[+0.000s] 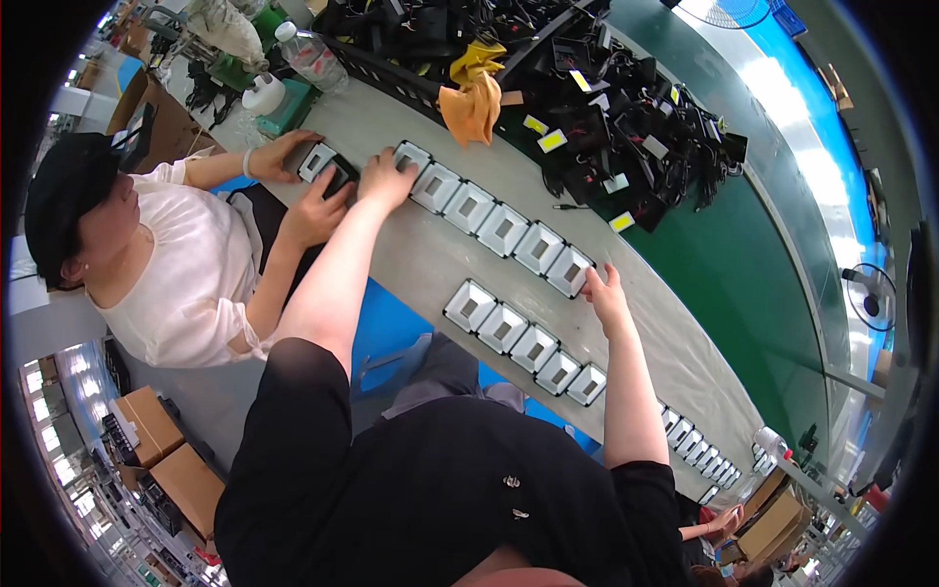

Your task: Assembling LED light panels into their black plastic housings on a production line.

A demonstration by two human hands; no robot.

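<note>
A slanting row of black-framed lamp housings [494, 235] with white reflectors lies on the worktable, several pieces set edge to edge. My left hand [385, 183] is at its far left end, fingers curled over the end housing [415, 157]. At the opposite end, my right hand [606, 295] has its thumb and fingers against the last housing [567, 277]. The row is held between both hands. Nearer to me, a shorter row of similar housings [503, 333] rests untouched. Just left of my left hand, a co-worker's hands [315, 207] hold another housing [318, 159].
A black crate [377, 67] full of dark parts, with an orange cloth [468, 108] over its edge, stands at the back. Cabled lamp parts [626, 127] are heaped beside it on a green surface [724, 264]. A clear bottle [311, 59] is at back left. More housings [699, 450] line the right.
</note>
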